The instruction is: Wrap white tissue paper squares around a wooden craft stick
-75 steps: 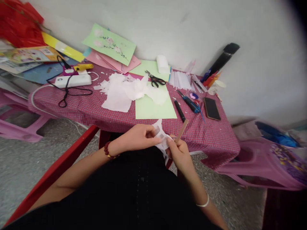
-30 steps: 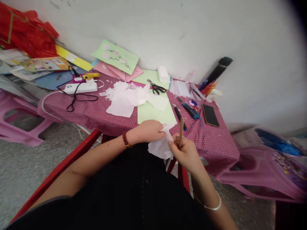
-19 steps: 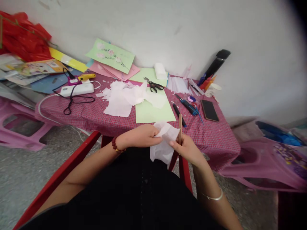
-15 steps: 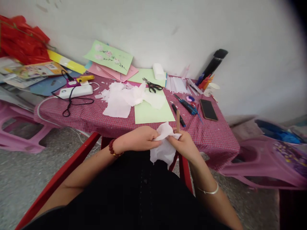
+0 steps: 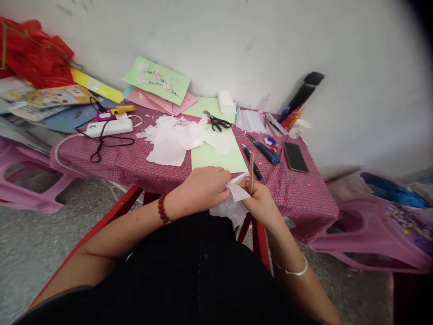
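Soft, even light on wall (image 5: 189, 36); faint shadows; upper right corner dark; pink stool (image 5: 358, 225) at right stretched, blurred.

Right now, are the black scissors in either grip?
No, the black scissors lie farther back on the table; the left grip holds thin white paper, right grip a flat stick.

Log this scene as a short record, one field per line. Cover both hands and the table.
Left hand: pinching the white paper
Right hand: gripping a flat wooden stick, with the same paper at its fingers
Paper position: between the hands, at the table's near edge, creased
On table, ahead of the hands: green sheet, partly covered by loose white sheets
Right of green sheet: black-handled tool, phone
Scissors: behind the loose sheets, untouched
Table cover: red checked cloth
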{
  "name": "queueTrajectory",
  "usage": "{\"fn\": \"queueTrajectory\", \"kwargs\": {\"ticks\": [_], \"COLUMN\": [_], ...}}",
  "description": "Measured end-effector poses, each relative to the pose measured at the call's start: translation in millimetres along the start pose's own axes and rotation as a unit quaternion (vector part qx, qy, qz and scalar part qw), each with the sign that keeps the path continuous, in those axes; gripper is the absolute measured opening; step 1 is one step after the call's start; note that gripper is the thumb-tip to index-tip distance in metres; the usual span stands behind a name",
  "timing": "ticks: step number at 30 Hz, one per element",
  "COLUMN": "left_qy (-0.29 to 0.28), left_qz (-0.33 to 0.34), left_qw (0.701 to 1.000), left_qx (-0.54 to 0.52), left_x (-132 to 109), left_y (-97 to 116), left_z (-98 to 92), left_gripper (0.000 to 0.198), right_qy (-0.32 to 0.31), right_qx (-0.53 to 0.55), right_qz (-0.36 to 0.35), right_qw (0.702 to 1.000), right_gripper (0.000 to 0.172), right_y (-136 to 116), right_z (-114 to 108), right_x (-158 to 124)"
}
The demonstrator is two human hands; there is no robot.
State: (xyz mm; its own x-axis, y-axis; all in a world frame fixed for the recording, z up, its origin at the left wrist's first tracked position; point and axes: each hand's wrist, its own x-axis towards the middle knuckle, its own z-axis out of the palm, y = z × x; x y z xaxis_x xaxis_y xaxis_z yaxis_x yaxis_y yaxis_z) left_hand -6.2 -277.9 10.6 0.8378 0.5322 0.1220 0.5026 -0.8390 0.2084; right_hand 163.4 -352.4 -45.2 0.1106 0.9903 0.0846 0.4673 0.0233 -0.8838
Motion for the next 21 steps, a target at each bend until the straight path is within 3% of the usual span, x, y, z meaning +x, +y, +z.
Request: {"fn": "queueTrajectory", "kwargs": {"ticks": [4, 8, 12, 14, 17, 21], "left_qy": [0.009, -0.013, -0.013, -0.055, -0.157, -0.218], "left_qz": [-0.035, -0.058, -0.064, -0.029, 0.018, -0.021], "left_qw": [0.999, 0.993, 0.975, 0.966, 0.921, 0.835], "left_qx": [0.001, -0.103, -0.212, -0.249, -0.357, -0.505], "left_x": [6.7, 11.1, 17.4, 22.8, 29.0, 25.0], "left_y": [-14.0, -38.0, -39.8, -37.1, -37.2, -45.6], "left_z": [11.8, 17.9, 15.4, 16.3, 22.2, 27.5], "left_gripper": [0.027, 0.025, 0.050, 0.052, 0.042, 0.034], "right_qy": [-0.035, -0.060, -0.050, -0.048, -0.030, 0.056], "right_qx": [0.010, 0.065, 0.056, 0.049, 0.058, 0.116], "right_qz": [0.013, 0.069, 0.059, 0.050, 0.055, 0.094], "right_qw": [0.999, 0.994, 0.995, 0.996, 0.996, 0.987], "right_gripper": [0.026, 0.029, 0.030, 0.029, 0.028, 0.030], "right_y": [6.6, 13.1, 9.7, 6.8, 8.8, 26.7], "right_z": [-6.3, -11.9, -12.1, -12.0, -14.1, -16.6], "right_x": [-4.4, -6.9, -5.3, -4.5, -6.3, -14.1]}}
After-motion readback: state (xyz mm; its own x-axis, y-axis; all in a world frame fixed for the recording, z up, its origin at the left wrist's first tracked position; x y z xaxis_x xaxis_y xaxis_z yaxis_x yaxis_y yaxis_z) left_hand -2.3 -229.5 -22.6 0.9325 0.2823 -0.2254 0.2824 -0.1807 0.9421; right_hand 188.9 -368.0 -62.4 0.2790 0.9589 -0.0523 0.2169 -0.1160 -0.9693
